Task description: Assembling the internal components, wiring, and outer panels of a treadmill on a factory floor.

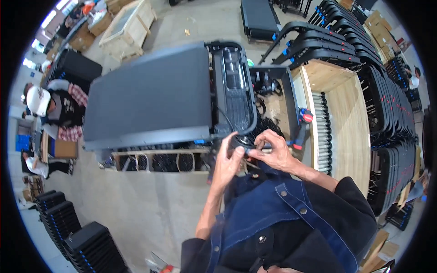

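In front of my chest, my left hand [226, 163] and my right hand [276, 153] come together over a small black rounded part [242, 140]. The fingers and thumb of my left hand grip it from the left. My right thumb and fingertips pinch at its right side; whether they hold a separate small piece there is too small to tell. Just beyond my hands lies a treadmill [150, 98] with a wide dark grey deck. Its near end has a black frame [248, 98] around an open motor bay, and a dark cable runs out of this bay.
Right of the treadmill stands a bin [283, 91] of black parts, with a red-and-black power tool [306, 117] at its edge. A wooden crate [343, 123] holds a row of metal rollers [322, 136]. Black frames [391, 104] stack farther right. A person in a white cap [38, 101] is at the left.
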Demonstrator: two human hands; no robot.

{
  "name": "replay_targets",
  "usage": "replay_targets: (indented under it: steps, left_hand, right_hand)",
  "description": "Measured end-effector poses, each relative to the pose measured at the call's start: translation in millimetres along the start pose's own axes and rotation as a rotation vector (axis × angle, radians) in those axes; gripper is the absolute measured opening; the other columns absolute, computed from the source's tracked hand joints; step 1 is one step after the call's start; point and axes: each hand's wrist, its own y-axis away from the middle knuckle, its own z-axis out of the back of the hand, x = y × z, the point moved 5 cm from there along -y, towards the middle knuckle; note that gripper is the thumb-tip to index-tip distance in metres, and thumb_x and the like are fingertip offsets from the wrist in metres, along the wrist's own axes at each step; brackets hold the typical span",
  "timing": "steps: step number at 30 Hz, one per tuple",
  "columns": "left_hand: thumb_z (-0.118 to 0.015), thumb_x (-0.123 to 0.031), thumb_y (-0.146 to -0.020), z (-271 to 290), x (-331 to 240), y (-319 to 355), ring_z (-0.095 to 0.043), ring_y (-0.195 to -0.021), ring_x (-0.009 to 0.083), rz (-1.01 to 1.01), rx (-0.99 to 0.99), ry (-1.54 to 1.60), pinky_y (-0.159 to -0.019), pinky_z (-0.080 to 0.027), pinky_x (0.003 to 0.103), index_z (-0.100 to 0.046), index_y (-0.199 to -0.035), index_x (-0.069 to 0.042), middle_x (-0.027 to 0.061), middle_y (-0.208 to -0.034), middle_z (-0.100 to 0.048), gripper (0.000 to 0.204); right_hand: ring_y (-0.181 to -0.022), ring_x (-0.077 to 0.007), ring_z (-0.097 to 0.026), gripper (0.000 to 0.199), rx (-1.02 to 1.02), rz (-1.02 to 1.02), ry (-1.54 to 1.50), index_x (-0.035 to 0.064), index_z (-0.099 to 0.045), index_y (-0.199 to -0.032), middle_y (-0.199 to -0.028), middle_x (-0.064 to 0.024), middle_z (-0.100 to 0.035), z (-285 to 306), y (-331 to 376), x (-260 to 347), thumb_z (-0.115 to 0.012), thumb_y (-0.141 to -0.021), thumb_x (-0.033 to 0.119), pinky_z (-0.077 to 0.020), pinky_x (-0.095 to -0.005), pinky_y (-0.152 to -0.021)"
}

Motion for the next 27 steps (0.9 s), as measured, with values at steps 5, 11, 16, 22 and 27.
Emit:
replay_targets:
  steps: [5, 11, 16, 22, 27]
  left_hand:
    - [-0.074, -0.05, -0.086, -2, -52, -76, -0.071, -0.108, 0.0364, -0.137, 0.05, -0.672, -0.093, -0.054, 0.043, -0.054, -0.141, -0.011, 0.0228, -0.11, -0.073, 0.07]
    - [-0.074, -0.038, -0.088, -30, -175, -203, -0.066, -0.093, 0.0346, -0.846, -0.322, -1.275, -0.082, -0.051, 0.046, -0.068, -0.114, -0.009, 0.0126, -0.095, -0.066, 0.039]
    - [-0.061, -0.019, -0.098, 53, -153, -325, -0.062, -0.099, 0.0375, -0.635, -0.421, -1.135, -0.085, -0.05, 0.047, -0.069, -0.11, -0.006, 0.0134, -0.104, -0.066, 0.019]
    - [-0.065, -0.021, -0.092, 155, -135, -428, -0.061, -0.108, 0.0377, -0.476, -0.166, -1.704, -0.09, -0.049, 0.051, -0.056, -0.107, -0.003, 0.0177, -0.115, -0.06, 0.026]
    - [-0.071, -0.008, -0.083, 164, -171, -437, -0.061, -0.104, 0.0374, -0.407, -0.064, -1.687, -0.089, -0.044, 0.051, -0.059, -0.098, -0.007, 0.0154, -0.1, -0.065, 0.019]
  right_hand:
    - [-0.126, -0.0375, -0.055, 0.093, 0.234, 0.064, -0.019, 0.0032, -0.042, -0.148, -0.135, -0.0199, -0.055, 7, -73, -11, -0.09, -0.073, 0.029, -0.0453, -0.0451, -0.106]
    - [-0.077, -0.0178, -0.068, 0.054, -0.24, -0.145, -0.547, 0.0033, -0.056, -0.126, -0.095, -0.0091, -0.066, 15, -227, -123, -0.079, -0.086, 0.03, -0.0561, -0.0298, -0.066]
    - [-0.052, -0.0126, -0.059, 0.067, -0.274, -0.427, -0.419, -0.0014, -0.059, -0.112, -0.069, -0.0032, -0.058, 64, -359, -205, -0.071, -0.088, 0.06, -0.0502, -0.0283, -0.045]
    - [-0.046, -0.0151, -0.058, 0.081, -0.214, -0.494, -0.324, -0.0069, -0.059, -0.112, -0.057, -0.0069, -0.057, 81, -449, -254, -0.069, -0.085, 0.069, -0.0489, -0.0309, -0.043]
    - [-0.045, -0.0131, -0.056, 0.068, 0.012, -0.544, -0.363, -0.0014, -0.064, -0.094, -0.057, -0.0021, -0.051, 68, -494, -255, -0.07, -0.085, 0.066, -0.0435, -0.0293, -0.039]
